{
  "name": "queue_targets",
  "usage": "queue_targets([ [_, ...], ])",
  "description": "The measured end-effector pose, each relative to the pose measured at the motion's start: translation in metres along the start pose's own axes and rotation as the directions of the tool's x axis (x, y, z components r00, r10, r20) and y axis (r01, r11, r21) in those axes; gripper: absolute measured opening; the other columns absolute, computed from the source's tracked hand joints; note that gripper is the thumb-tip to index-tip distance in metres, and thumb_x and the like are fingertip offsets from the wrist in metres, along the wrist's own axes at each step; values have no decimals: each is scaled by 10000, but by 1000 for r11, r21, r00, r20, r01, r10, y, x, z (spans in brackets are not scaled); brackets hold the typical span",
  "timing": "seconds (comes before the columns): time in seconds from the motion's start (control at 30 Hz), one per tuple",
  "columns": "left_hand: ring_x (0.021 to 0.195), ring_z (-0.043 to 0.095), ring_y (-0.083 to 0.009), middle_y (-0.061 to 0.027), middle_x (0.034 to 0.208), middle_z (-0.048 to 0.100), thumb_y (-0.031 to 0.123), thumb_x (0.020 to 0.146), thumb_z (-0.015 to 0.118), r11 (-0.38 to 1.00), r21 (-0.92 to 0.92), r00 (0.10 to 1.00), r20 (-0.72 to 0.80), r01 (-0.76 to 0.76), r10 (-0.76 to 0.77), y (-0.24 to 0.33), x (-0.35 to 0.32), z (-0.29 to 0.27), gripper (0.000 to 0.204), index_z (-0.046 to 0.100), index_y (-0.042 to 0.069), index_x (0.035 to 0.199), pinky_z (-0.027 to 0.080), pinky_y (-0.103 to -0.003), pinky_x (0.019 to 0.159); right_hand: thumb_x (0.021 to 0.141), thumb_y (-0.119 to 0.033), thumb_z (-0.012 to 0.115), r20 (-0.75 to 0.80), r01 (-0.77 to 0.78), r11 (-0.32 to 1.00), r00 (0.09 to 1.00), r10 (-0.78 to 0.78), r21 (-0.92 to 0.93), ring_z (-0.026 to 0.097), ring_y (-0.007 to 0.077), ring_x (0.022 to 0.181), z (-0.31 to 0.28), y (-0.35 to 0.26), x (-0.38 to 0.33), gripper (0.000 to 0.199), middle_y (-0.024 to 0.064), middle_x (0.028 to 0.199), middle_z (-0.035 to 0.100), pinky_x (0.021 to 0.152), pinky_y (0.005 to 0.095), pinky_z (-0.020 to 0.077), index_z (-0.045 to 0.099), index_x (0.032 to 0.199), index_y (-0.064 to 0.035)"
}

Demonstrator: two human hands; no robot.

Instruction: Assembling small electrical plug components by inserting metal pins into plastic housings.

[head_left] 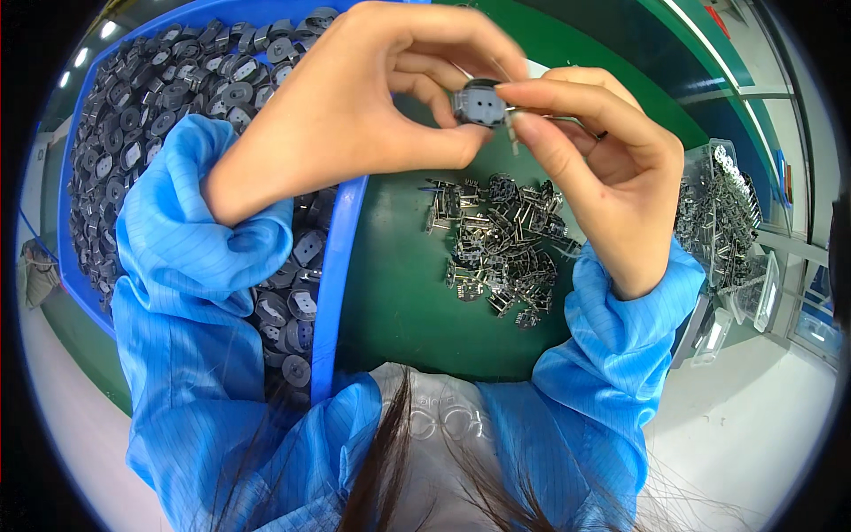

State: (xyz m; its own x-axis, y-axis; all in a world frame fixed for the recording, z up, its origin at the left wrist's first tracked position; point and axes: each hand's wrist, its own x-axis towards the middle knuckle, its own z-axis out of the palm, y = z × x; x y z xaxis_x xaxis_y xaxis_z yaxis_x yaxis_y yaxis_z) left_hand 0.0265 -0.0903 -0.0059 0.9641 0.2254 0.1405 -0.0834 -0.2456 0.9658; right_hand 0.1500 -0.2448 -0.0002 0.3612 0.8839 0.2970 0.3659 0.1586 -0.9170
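Between my two hands, above the green table, is a round dark grey plastic housing (483,105) with small holes in its face. My left hand (355,106) grips it from the left, thumb below and fingers curled behind. From the right, my right hand (603,142) pinches a small metal part (511,124) with thumb and forefinger at the housing's edge. That part is mostly covered by the fingertips, so its exact kind is unclear. Below the hands lies a loose pile of small metal-pinned parts (505,235) on the green table top (390,310).
A large blue bin (341,275) full of similar grey housings (168,97) stands at the left, under my left forearm. At the right, clear plastic trays (758,293) hold more small metal parts (722,222) beside the table's edge.
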Motion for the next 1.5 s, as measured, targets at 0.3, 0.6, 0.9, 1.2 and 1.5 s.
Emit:
queue_targets([
  [0.3,856,615,-105,-72,989,641,-66,703,686,999,-18,999,17,-30,30,-7,1,4,371,613,-8,1062,486,-234,764,759,58,693,-109,-7,990,994,-8,-143,625,142,880,-5,-5,0,295,78,916,645,829,281,519,619,1042,21],
  [0.6,831,651,-124,-105,913,661,-47,718,709,956,-132,965,14,263,-263,-1,-2,9,337,614,-43,1042,539,-225,748,736,82,694,-151,43,946,984,-96,-322,652,126,862,4,1,-2,329,51,860,657,805,252,534,608,1043,1],
  [0.9,827,656,-139,-93,866,653,-41,699,726,969,-78,972,17,236,-236,-5,-3,8,337,622,-46,1019,545,-256,772,733,85,692,-116,-83,952,992,51,-294,657,123,829,-2,-7,-1,367,50,833,664,788,242,530,613,1080,-7],
  [1.2,830,659,-144,-93,858,651,-46,694,727,968,-80,971,23,238,-236,-6,-2,6,320,614,-48,994,546,-250,769,729,83,698,-157,-10,933,986,-50,-360,654,113,826,5,-1,-2,362,45,831,665,786,238,532,617,1069,-11],
  [1.5,820,660,-135,-92,863,658,-43,698,729,963,-46,964,36,265,-264,-4,-2,5,314,619,-43,992,545,-243,764,726,85,704,-159,-54,948,987,3,-313,658,115,822,5,-2,-1,338,51,842,668,765,239,540,617,1040,-7],
])
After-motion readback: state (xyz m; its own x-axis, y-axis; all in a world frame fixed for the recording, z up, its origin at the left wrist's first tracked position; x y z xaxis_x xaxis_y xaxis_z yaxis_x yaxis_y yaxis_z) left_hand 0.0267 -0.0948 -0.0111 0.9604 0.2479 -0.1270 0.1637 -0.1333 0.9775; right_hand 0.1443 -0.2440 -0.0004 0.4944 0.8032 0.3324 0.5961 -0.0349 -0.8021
